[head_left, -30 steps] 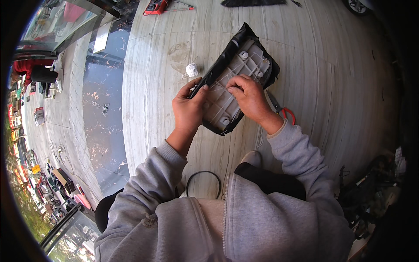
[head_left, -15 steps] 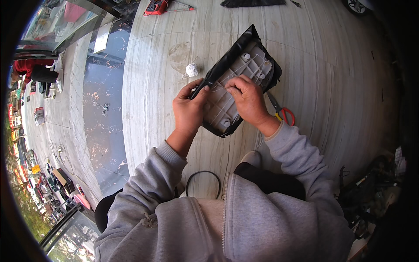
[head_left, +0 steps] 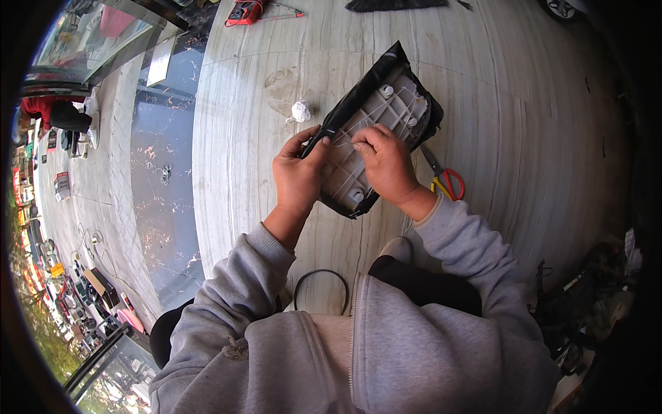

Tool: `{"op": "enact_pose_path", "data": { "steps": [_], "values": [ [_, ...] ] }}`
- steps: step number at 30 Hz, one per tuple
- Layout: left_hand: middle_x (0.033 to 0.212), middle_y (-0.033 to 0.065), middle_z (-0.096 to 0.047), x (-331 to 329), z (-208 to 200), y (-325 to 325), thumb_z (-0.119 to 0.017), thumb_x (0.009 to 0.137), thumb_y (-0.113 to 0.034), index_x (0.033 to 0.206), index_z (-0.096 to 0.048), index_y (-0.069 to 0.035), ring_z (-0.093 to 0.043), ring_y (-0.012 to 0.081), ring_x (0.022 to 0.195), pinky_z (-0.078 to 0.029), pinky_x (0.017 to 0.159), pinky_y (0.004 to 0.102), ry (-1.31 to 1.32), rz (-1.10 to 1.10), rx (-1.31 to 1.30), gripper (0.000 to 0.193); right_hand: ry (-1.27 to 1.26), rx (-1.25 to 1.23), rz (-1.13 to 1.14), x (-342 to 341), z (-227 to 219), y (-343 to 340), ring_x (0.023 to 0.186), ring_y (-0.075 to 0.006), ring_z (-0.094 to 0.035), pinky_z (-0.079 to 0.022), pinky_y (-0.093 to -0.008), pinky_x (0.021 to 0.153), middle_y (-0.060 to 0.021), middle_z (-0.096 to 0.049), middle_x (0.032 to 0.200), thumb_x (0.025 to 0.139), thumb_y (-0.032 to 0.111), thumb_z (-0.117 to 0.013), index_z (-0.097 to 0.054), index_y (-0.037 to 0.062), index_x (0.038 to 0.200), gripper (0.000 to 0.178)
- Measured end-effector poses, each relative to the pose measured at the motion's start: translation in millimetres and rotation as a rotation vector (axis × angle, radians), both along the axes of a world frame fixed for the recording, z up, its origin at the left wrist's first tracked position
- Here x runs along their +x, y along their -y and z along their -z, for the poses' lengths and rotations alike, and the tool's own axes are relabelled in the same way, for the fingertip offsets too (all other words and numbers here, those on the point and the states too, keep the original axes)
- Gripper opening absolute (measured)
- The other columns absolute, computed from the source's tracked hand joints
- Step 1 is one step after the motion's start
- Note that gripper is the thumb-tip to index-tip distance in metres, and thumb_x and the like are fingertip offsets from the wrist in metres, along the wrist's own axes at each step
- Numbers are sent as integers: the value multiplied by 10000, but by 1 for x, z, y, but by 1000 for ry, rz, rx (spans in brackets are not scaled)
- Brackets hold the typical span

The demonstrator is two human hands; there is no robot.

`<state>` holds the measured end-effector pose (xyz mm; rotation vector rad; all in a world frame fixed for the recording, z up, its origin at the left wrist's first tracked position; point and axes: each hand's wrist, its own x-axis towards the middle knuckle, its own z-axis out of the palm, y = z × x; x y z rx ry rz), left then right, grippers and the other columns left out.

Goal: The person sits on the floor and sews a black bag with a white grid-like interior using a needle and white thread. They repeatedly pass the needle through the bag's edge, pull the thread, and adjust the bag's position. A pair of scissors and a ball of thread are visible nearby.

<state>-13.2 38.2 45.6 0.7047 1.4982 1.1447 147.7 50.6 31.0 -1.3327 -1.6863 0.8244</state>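
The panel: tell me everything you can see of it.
The panel is pale, ribbed and plastic-looking, with round knobs. A shiny black cover wraps its edges; white string criss-crosses it. It slants over the floor, far end rightward; whether they touch is unclear. The left hand grips its covered left edge; the right hand, over its middle, seems to pinch string.

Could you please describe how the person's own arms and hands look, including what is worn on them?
The sleeves are light grey, loose and wrinkled, with fitted cuffs of similar grey. The left hand and right hand are bare, without gloves; no watch or ring is visible.
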Motion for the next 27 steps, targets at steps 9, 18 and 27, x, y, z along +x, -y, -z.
{"op": "enact_pose_path", "data": {
  "steps": [9, 18, 27],
  "values": [
    [909, 58, -714, 11, -1, 10, -762, 845, -129, 1104, -688, 19, -623, 77, 783, -521, 707, 240, -27, 88, -38, 308, -221, -246, -4, 0, -10, 3, 757, -225, -619, -499, -326, 692, -91, -615, 836, 867, 14, -665, -634, 9, 919, 61],
    [942, 69, -683, 11, 0, 11, -780, 792, -167, 1057, -735, -93, -668, 188, 842, -530, 756, 306, -478, 159, 225, 279, 119, 205, -169, 4, -34, -21, 849, -316, -608, -498, -394, 754, -101, -589, 868, 833, 62, -675, -654, 59, 922, 92],
    [947, 72, -705, 7, 13, 13, -780, 785, -228, 1059, -738, -102, -675, 179, 827, -529, 749, 300, -421, 224, 50, 305, -546, -174, -296, 2, -36, -40, 860, -112, -609, -510, -284, 802, -13, -621, 877, 1010, 69, -500, -549, 35, 997, 61]
  ]
}}
